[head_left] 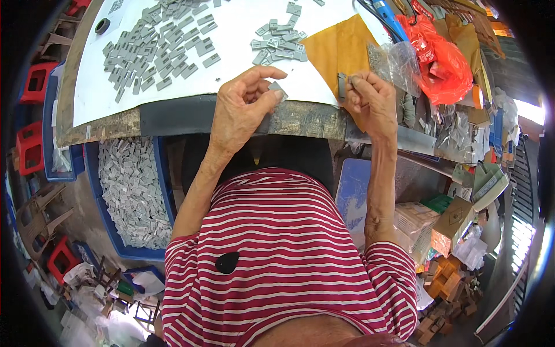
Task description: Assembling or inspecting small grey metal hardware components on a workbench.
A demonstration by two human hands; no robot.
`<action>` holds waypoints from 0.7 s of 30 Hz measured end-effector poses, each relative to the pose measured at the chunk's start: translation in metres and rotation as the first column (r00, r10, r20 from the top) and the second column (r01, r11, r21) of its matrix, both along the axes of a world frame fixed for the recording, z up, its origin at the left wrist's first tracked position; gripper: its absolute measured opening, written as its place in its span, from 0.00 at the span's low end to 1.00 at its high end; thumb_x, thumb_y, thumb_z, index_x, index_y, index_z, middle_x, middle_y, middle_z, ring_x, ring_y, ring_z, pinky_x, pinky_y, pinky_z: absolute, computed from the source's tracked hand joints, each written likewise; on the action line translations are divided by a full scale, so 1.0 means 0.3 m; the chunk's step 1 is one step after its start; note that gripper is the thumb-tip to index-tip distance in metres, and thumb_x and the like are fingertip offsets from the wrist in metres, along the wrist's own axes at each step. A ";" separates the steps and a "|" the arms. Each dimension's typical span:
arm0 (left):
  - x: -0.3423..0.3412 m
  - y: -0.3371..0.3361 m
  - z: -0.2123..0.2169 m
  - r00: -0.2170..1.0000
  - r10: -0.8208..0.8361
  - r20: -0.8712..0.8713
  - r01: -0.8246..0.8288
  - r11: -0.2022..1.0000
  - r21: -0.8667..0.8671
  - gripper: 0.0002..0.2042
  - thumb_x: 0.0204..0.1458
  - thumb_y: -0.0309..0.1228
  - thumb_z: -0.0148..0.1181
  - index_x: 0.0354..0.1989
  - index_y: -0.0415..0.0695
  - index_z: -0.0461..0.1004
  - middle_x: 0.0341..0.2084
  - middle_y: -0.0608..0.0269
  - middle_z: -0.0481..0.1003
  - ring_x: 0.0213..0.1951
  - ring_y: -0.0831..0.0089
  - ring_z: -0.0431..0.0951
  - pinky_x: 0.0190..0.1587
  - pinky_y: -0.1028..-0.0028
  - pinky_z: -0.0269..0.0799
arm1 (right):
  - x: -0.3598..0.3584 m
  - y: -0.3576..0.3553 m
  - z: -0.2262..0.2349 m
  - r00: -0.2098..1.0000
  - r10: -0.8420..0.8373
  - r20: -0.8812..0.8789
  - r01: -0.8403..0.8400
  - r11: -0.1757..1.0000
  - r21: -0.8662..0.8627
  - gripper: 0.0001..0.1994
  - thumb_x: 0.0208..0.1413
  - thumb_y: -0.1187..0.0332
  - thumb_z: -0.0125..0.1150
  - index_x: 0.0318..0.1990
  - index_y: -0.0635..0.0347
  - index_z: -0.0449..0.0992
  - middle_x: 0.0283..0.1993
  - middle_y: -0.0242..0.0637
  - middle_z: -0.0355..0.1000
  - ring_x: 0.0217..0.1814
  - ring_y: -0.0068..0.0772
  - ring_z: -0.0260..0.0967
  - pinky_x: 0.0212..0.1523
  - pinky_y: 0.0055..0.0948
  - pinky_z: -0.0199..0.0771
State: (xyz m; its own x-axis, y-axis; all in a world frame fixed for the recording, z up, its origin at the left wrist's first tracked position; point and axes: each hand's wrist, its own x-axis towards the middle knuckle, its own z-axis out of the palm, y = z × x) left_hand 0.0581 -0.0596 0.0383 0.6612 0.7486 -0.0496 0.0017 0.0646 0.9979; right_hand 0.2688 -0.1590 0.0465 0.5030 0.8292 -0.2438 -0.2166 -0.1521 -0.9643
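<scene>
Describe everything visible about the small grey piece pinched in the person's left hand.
The small flat grey piece, seemingly plastic or metal, is roughly rectangular with squared corners. The left hand pinches it between thumb and fingertips, tilted, just above the near edge of the white sheet-covered worktable. It matches the loose grey pieces scattered there. Finer detail is too small to tell.

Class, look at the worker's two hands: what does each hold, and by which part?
The left hand pinches a small grey block by its edges between thumb and fingertips. The right hand grips a thin grey piece by its lower end.
</scene>
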 end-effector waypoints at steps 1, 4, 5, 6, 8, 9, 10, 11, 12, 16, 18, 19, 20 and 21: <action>0.000 -0.002 0.002 1.000 -0.001 0.004 0.001 1.000 -0.022 0.11 0.46 0.24 0.55 0.40 0.38 0.71 0.18 0.69 0.71 0.22 0.86 0.69 0.27 0.86 0.65 | -0.010 -0.002 0.001 0.986 0.036 -0.164 -0.030 0.999 0.042 0.06 0.53 0.73 0.53 0.30 0.68 0.70 0.21 0.32 0.65 0.18 0.15 0.57 0.17 0.14 0.55; 0.011 -0.015 -0.003 0.999 0.015 0.043 -0.011 0.994 -0.110 0.10 0.48 0.23 0.54 0.40 0.37 0.71 0.21 0.66 0.73 0.24 0.84 0.71 0.29 0.86 0.67 | -0.049 0.001 0.003 0.942 0.112 -0.315 -0.094 0.993 0.072 0.06 0.52 0.73 0.53 0.31 0.68 0.70 0.24 0.34 0.67 0.19 0.16 0.58 0.17 0.14 0.56; 0.012 -0.017 -0.005 0.999 0.020 0.038 -0.015 0.994 -0.110 0.10 0.48 0.23 0.54 0.40 0.37 0.71 0.21 0.66 0.73 0.24 0.84 0.71 0.29 0.86 0.67 | -0.065 0.005 0.004 0.925 0.111 -0.363 -0.097 0.994 0.057 0.06 0.53 0.73 0.52 0.31 0.69 0.70 0.25 0.35 0.67 0.19 0.16 0.58 0.17 0.15 0.57; 0.013 -0.018 -0.006 0.999 0.013 0.051 -0.007 0.992 -0.128 0.10 0.48 0.24 0.54 0.40 0.36 0.70 0.22 0.65 0.74 0.24 0.84 0.72 0.30 0.85 0.68 | -0.079 0.005 -0.001 0.916 0.122 -0.383 -0.108 0.993 0.056 0.06 0.53 0.73 0.52 0.31 0.69 0.70 0.27 0.37 0.68 0.20 0.17 0.59 0.17 0.15 0.57; 0.013 -0.020 -0.010 0.998 0.012 0.058 -0.004 0.990 -0.144 0.10 0.49 0.24 0.53 0.40 0.36 0.70 0.23 0.64 0.74 0.25 0.83 0.72 0.30 0.85 0.68 | -0.106 0.012 -0.015 0.912 0.142 -0.384 -0.126 0.990 0.065 0.06 0.53 0.74 0.52 0.32 0.69 0.70 0.27 0.38 0.69 0.20 0.17 0.59 0.17 0.15 0.57; 0.012 -0.019 -0.013 0.997 0.018 0.069 -0.007 0.989 -0.149 0.10 0.49 0.23 0.53 0.40 0.35 0.70 0.23 0.64 0.74 0.26 0.83 0.72 0.30 0.85 0.68 | -0.118 0.016 -0.020 0.912 0.157 -0.380 -0.140 0.988 0.072 0.06 0.52 0.74 0.52 0.32 0.69 0.70 0.27 0.38 0.69 0.21 0.17 0.60 0.17 0.15 0.57; 0.010 -0.019 -0.016 0.997 0.023 0.080 -0.011 0.988 -0.155 0.10 0.49 0.23 0.53 0.40 0.35 0.70 0.23 0.63 0.74 0.26 0.82 0.72 0.30 0.85 0.68 | -0.126 0.020 -0.024 0.912 0.155 -0.379 -0.141 0.988 0.064 0.05 0.52 0.74 0.52 0.32 0.69 0.70 0.27 0.38 0.69 0.21 0.17 0.60 0.17 0.15 0.57; 0.010 -0.018 -0.021 0.997 0.028 0.076 -0.016 0.988 -0.155 0.10 0.49 0.23 0.53 0.40 0.35 0.70 0.23 0.63 0.74 0.26 0.82 0.72 0.30 0.85 0.68 | -0.133 0.024 -0.028 0.910 0.159 -0.382 -0.145 0.987 0.064 0.05 0.52 0.74 0.52 0.32 0.69 0.70 0.27 0.38 0.69 0.21 0.17 0.60 0.17 0.15 0.57; 0.010 -0.018 -0.025 0.996 0.024 0.087 -0.011 0.988 -0.154 0.10 0.49 0.23 0.52 0.40 0.35 0.69 0.23 0.64 0.74 0.26 0.82 0.72 0.31 0.85 0.68 | -0.140 0.027 -0.032 0.913 0.158 -0.377 -0.142 0.987 0.070 0.05 0.52 0.74 0.52 0.32 0.69 0.69 0.27 0.38 0.69 0.20 0.17 0.60 0.17 0.15 0.57; 0.007 -0.020 -0.026 0.996 0.008 0.084 0.005 0.989 -0.150 0.09 0.49 0.22 0.50 0.39 0.34 0.69 0.22 0.64 0.73 0.26 0.83 0.72 0.31 0.85 0.68 | -0.169 0.039 -0.037 0.909 0.168 -0.381 -0.149 0.986 0.081 0.04 0.52 0.75 0.52 0.31 0.69 0.69 0.26 0.37 0.68 0.19 0.16 0.59 0.16 0.15 0.56; 0.005 -0.021 -0.028 0.997 0.008 0.081 0.003 0.990 -0.140 0.09 0.49 0.22 0.50 0.39 0.34 0.69 0.22 0.65 0.73 0.26 0.83 0.72 0.31 0.85 0.68 | -0.186 0.044 -0.029 0.925 0.162 -0.345 -0.148 0.987 0.065 0.04 0.51 0.76 0.53 0.31 0.69 0.69 0.26 0.36 0.68 0.19 0.16 0.59 0.16 0.15 0.56; 0.005 -0.021 -0.030 0.997 0.006 0.079 0.004 0.992 -0.128 0.09 0.49 0.22 0.50 0.39 0.34 0.69 0.22 0.65 0.73 0.26 0.83 0.72 0.30 0.85 0.68 | -0.193 0.047 -0.026 0.939 0.153 -0.307 -0.145 0.988 0.050 0.03 0.51 0.76 0.53 0.30 0.68 0.68 0.25 0.36 0.67 0.18 0.16 0.59 0.15 0.15 0.56; 0.005 -0.021 -0.031 0.997 0.007 0.079 0.003 0.992 -0.128 0.09 0.49 0.22 0.50 0.39 0.34 0.69 0.22 0.65 0.73 0.26 0.83 0.72 0.30 0.85 0.68 | -0.199 0.049 -0.025 0.939 0.154 -0.307 -0.146 0.988 0.051 0.03 0.51 0.76 0.53 0.30 0.68 0.68 0.25 0.36 0.67 0.18 0.16 0.59 0.15 0.15 0.56; 0.005 -0.021 -0.031 0.997 0.007 0.082 0.004 0.991 -0.132 0.09 0.49 0.22 0.50 0.39 0.34 0.69 0.21 0.65 0.72 0.26 0.83 0.72 0.30 0.85 0.68 | -0.204 0.050 -0.024 0.944 0.150 -0.295 -0.140 0.989 0.054 0.03 0.50 0.76 0.53 0.30 0.68 0.68 0.25 0.35 0.67 0.18 0.15 0.59 0.15 0.14 0.56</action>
